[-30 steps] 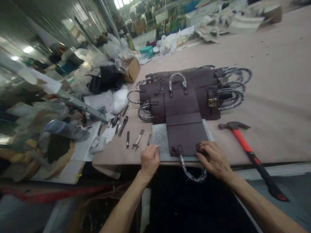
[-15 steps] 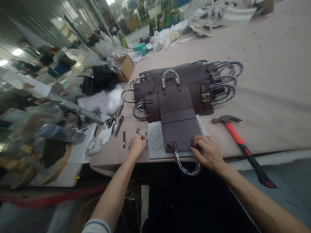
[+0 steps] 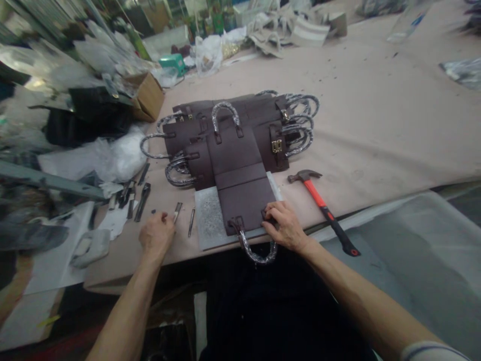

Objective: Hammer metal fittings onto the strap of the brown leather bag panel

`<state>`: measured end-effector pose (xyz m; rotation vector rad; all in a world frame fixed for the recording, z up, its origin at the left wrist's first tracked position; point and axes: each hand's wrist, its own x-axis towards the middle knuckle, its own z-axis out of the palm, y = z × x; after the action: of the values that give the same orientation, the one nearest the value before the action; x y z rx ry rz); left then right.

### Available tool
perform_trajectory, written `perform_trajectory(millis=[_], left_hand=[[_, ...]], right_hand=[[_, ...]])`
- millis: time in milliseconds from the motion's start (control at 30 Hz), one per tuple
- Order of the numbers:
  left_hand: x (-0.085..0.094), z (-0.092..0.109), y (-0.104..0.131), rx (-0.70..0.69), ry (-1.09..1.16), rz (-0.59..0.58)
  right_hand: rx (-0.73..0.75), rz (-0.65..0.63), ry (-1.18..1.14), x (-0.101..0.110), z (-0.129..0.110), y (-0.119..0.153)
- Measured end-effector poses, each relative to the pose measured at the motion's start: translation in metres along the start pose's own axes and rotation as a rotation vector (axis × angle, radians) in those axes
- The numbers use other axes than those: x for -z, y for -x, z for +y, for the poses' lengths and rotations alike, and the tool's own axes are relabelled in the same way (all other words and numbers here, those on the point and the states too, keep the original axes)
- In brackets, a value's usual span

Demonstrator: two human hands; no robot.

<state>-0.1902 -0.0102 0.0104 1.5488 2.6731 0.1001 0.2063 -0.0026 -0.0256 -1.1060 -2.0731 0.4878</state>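
A dark brown leather bag panel [image 3: 240,183] lies flat across a grey stone slab [image 3: 208,215], with a plastic-wrapped handle [image 3: 259,254] hanging over the table's front edge. My right hand [image 3: 284,225] pinches the panel at its lower right corner, by the handle tab. To the left of the slab, my left hand [image 3: 156,234] rests on the table with fingers curled. It covers the spot of a dark strip, whose tip [image 3: 153,211] seems to show past the fingers; its grip is hidden. Beside it lie a flat metal tool [image 3: 178,211] and a thin metal punch [image 3: 191,222].
More brown bag pieces [image 3: 188,138] with wrapped handles are stacked behind the panel. A claw hammer [image 3: 315,195] with a red and black grip lies at right, its end past the table edge. Tools [image 3: 142,203], a cardboard box [image 3: 148,95] and plastic bags [image 3: 130,153] crowd the left.
My left hand has moved left, away from the thin punch and over the dark strip. My right hand stays at the panel's corner. The view has turned to the right.
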Motion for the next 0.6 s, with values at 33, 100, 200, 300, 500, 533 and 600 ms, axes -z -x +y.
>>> perform_trajectory(millis=[33, 100, 200, 300, 500, 533, 600], left_hand=[[0.001, -0.008, -0.005, 0.022, -0.03, 0.005], [0.003, -0.021, -0.016, 0.107, -0.065, -0.065], [0.007, -0.031, -0.028, 0.235, -0.018, -0.229], [0.006, -0.037, -0.04, 0.277, 0.039, -0.25], [-0.006, -0.053, -0.059, 0.425, 0.194, -0.331], [-0.006, -0.054, -0.06, 0.447, 0.236, -0.346], [-0.005, -0.055, -0.06, 0.476, 0.338, -0.358]], right_hand=[[-0.002, 0.0, 0.004, 0.0, 0.0, 0.0], [-0.001, 0.003, 0.003, 0.0, 0.0, 0.0], [0.025, 0.003, 0.003, 0.0, 0.001, 0.0], [0.05, 0.014, 0.039, -0.002, 0.008, -0.002], [0.132, 0.058, 0.078, -0.007, 0.019, -0.006], [0.138, 0.06, 0.082, -0.007, 0.019, -0.007], [0.142, 0.061, 0.085, -0.007, 0.019, -0.007]])
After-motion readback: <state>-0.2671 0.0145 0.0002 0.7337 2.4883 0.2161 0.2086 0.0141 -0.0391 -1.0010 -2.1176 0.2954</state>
